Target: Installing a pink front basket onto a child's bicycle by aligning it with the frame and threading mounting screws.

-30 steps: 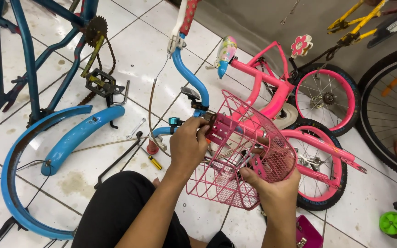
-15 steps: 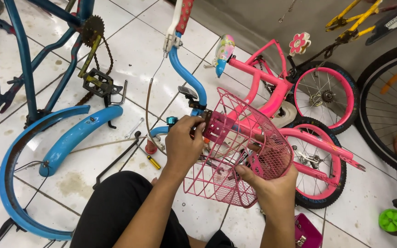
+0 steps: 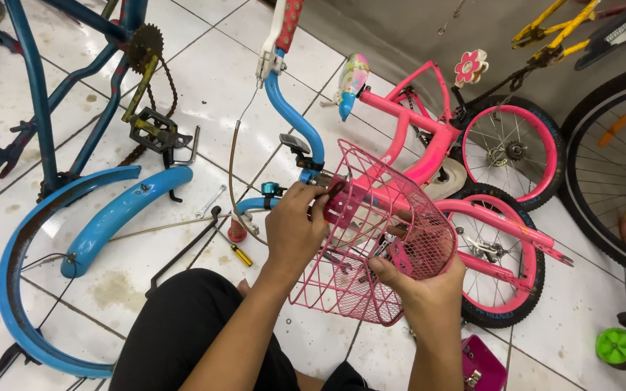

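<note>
Pink wire-mesh bicycle basket [image 3: 371,246] held up between both hands, above a white tiled floor [image 3: 204,65] and against the front of a small pink child's bicycle [image 3: 465,174]. Basket tilted, open mouth turned toward the right and slightly up.

Left hand [image 3: 293,230]: fingers closed around the basket's back rim, where it meets the curved blue handlebar [image 3: 295,119] and a pink mounting plate. Grip clamped on the basket; thumb and fingertips pinch at the bracket.

Right hand [image 3: 418,282]: cups the basket from below and the right side, thumb pressed over the wire rim, fingers curled under. Grip closed on the basket as well.

Around them:
- Small screwdriver with yellow and red handle [image 3: 238,253] on the floor just left of the left forearm.
- Long curved blue metal mudguard [image 3: 121,213] lying flat on the tiles, a second larger blue mudguard arc [image 3: 16,289] around it.
- Dark blue bicycle frame [image 3: 38,94] with chainring, chain and black pedal at upper left.
- Pink-rimmed wheel [image 3: 512,152] of the child's bicycle behind the basket; another black tyre with pink rim below right of it.
- Large spoked wheel [image 3: 617,166] at the right edge.
- Green round plastic wheel [image 3: 615,346] at lower right, well apart from the hands.
- Small magenta box [image 3: 483,362] on the floor near the right forearm.

Person's black-clad knee at bottom centre.
</note>
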